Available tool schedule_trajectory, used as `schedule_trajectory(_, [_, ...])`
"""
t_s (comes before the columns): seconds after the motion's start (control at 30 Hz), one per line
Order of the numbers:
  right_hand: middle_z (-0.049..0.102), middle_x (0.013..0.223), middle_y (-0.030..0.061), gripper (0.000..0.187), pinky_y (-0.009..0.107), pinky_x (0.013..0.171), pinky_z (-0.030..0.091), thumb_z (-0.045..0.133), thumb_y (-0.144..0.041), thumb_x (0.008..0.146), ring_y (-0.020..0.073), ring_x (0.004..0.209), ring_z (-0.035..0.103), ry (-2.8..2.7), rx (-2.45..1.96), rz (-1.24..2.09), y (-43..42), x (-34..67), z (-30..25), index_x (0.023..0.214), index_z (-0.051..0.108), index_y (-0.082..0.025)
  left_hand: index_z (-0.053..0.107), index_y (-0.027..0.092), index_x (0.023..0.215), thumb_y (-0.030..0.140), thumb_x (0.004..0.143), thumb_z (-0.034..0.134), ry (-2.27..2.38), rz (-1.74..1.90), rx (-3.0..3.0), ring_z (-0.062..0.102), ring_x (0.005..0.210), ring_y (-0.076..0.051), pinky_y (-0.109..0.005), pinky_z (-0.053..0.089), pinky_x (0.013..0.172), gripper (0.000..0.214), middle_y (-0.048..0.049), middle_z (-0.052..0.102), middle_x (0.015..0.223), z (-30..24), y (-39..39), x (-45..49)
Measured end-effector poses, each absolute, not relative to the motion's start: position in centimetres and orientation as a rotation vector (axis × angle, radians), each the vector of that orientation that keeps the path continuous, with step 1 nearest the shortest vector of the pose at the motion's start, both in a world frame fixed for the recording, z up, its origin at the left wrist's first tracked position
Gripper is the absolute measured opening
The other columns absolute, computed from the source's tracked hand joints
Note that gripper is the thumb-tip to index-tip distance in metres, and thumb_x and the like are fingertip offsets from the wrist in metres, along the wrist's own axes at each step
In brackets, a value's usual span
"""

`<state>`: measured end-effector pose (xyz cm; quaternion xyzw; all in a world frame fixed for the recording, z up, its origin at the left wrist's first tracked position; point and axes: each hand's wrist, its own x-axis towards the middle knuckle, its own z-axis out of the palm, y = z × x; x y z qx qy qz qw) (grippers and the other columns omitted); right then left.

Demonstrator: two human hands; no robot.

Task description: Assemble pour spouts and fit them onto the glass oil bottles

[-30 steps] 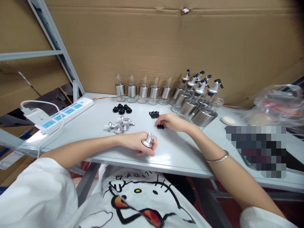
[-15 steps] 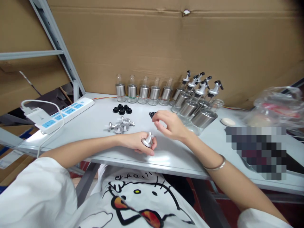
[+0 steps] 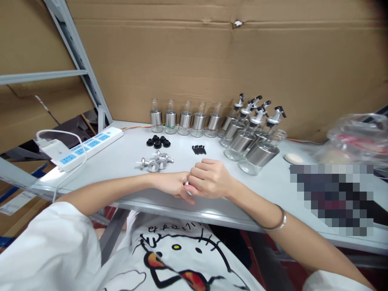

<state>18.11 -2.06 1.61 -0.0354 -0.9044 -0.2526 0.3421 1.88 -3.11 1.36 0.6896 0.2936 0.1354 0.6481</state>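
My left hand is closed around a silver pourer spout at the table's front edge; only part of its round metal base shows. Over the spout lies my right hand, its fingers curled and pressed against it. Whatever the right fingers pinch is hidden behind the knuckles. Just behind the hands is a small row of black spout caps. More silver pourer spouts lie in a group to the left, with several black rubber stoppers behind them.
Glass bottles with steel sleeves line the back of the table. Bottles fitted with pourers stand at right. A white power strip lies left; a pale oval object and clear plastic bags sit right.
My right hand has moved from the black caps down toward me and onto the spout in my left hand. The caps are now uncovered. My left hand keeps its grip.
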Motion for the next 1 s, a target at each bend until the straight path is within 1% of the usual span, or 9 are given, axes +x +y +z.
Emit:
schedule_trajectory(0.1, [0.04,0.051,-0.0012,0.045,0.029,0.052,0.024,0.045,-0.031,0.094,0.0138,0.052,0.031,-2.292,-0.074,-0.756,-2.2,18.3,2.0,0.051,0.045,-0.019,0.034,0.019,0.045,0.017,0.068,0.063,0.643,0.139,1.637,0.023,0.036,-0.004,-0.022,0.013,0.037,0.037,0.0074,0.027,0.037,1.6,-3.2,1.9])
schedule_trajectory(0.23, [0.037,0.049,-0.0012,0.045,0.03,0.05,0.023,0.049,-0.029,0.091,0.0136,0.05,0.03,-2.218,0.002,-0.852,-2.2,18.5,2.6,0.048,0.044,-0.02,0.036,0.019,0.047,0.023,0.065,0.066,0.583,0.115,1.557,0.024,0.033,-0.004,-0.021,0.016,0.034,0.036,0.0079,0.031,0.036,2.1,-3.2,1.8])
schedule_trajectory(0.33, [0.035,0.049,-0.0011,0.047,0.031,0.049,0.025,0.046,-0.03,0.093,0.0136,0.049,0.03,-2.161,0.071,-0.902,-2.5,18.6,3.1,0.047,0.043,-0.02,0.039,0.018,0.048,0.022,0.064,0.068,0.526,0.07,1.484,0.027,0.032,-0.004,-0.02,0.018,0.033,0.033,0.0083,0.034,0.038,2.6,-3.3,1.7])
schedule_trajectory(0.53, [0.042,0.052,0.0001,0.051,0.03,0.052,0.033,0.036,-0.031,0.098,0.0134,0.051,0.034,-2.101,0.129,-0.959,-2.9,18.6,3.5,0.049,0.047,-0.021,0.037,0.019,0.049,0.02,0.069,0.068,0.438,-0.048,1.328,0.02,0.031,-0.003,-0.023,0.042,0.039,0.037,0.0117,0.026,0.037,3.0,-3.5,1.4])
schedule_trajectory(0.73, [0.043,0.053,0.0006,0.052,0.029,0.054,0.034,0.031,-0.026,0.099,0.0137,0.052,0.035,-2.09,0.161,-0.918,-2.5,18.6,3.2,0.05,0.047,-0.019,0.035,0.019,0.051,0.022,0.07,0.07,0.439,-0.078,1.199,0.024,0.027,-0.002,-0.022,0.051,0.047,0.04,0.0133,0.026,0.035,2.0,-3.4,1.3])
schedule_trajectory(0.8, [0.043,0.053,0.0007,0.052,0.029,0.054,0.034,0.03,-0.026,0.099,0.0139,0.053,0.035,-2.11,0.164,-0.911,-2.4,18.7,3.0,0.051,0.047,-0.019,0.042,0.018,0.054,0.022,0.072,0.069,0.449,-0.085,1.191,0.024,0.026,-0.003,-0.021,0.05,0.045,0.032,0.0134,0.027,0.036,1.7,-3.3,1.2])
schedule_trajectory(0.9, [0.044,0.053,0.0011,0.052,0.029,0.054,0.033,0.03,-0.025,0.099,0.0139,0.052,0.034,-2.128,0.183,-0.903,-2.3,18.7,2.9,0.05,0.047,-0.019,0.061,0.016,0.076,0.025,0.075,0.067,0.468,-0.133,1.205,0.02,0.027,-0.003,-0.019,0.046,0.041,0.011,0.014,0.028,0.036,1.6,-3.2,1.2])
schedule_trajectory(0.93, [0.044,0.053,0.0012,0.052,0.029,0.053,0.032,0.03,-0.025,0.099,0.0139,0.052,0.034,-2.13,0.185,-0.897,-2.2,18.7,2.9,0.05,0.047,-0.019,0.063,0.015,0.082,0.027,0.076,0.067,0.478,-0.145,1.216,0.02,0.027,-0.003,-0.019,0.045,0.04,0.014,0.014,0.028,0.035,1.7,-3.2,1.2])
schedule_trajectory(1.0, [0.043,0.052,0.0012,0.053,0.029,0.053,0.032,0.03,-0.026,0.099,0.0139,0.052,0.034,-2.131,0.169,-0.89,-2.3,18.7,3.0,0.05,0.047,-0.019,0.063,0.014,0.08,0.032,0.076,0.068,0.49,-0.158,1.24,0.02,0.027,-0.004,-0.019,0.045,0.039,0.019,0.0134,0.03,0.034,1.8,-3.2,1.2])
